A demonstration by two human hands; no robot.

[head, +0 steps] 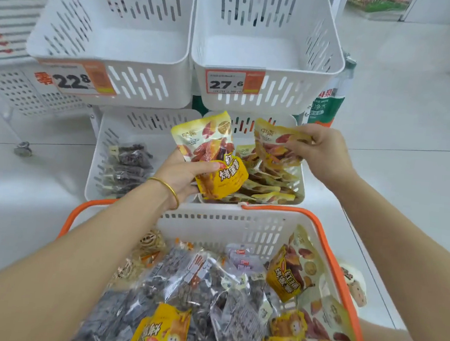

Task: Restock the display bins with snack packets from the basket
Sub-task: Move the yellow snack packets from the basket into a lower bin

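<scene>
The left hand (pixel 185 176) held two packs (pixel 209 147). The right hand (pixel 323 154) pinched one pack (pixel 274 143). They looked light and crinkly, best held by an edge.

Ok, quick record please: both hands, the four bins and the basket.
left hand: grips yellow packets
right hand: pinches one yellow packet over lower right bin
upper left bin: empty
upper right bin: empty
lower left bin: dark packets
lower right bin: yellow pile
basket: mixed packets, dark and yellow
</scene>
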